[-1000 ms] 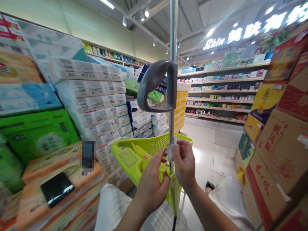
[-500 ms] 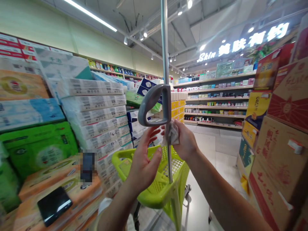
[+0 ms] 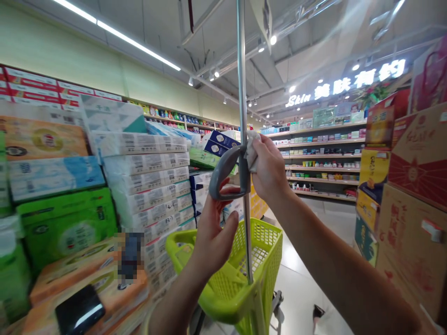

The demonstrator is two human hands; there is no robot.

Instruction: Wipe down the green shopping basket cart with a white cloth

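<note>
A grey loop handle is fixed on an upright metal pole in front of me. The pole rises from a lime-green shopping basket cart. My right hand is closed on a crumpled white tissue, pressing it against the pole's right side by the top of the handle. Below the handle, my left hand has its thumb apart. Its fingers reach up behind the handle's lower bar and partly show through the loop; whether they touch it, I cannot tell.
Stacked white packs and green tissue packs crowd the left, with a black phone lying on orange packs. Cardboard boxes stand at the right. Stocked shelves line the back.
My right hand has moved up the pole with the tissue, from below the handle to its top. The left hand's fingers have come up behind the handle's lower bar.
</note>
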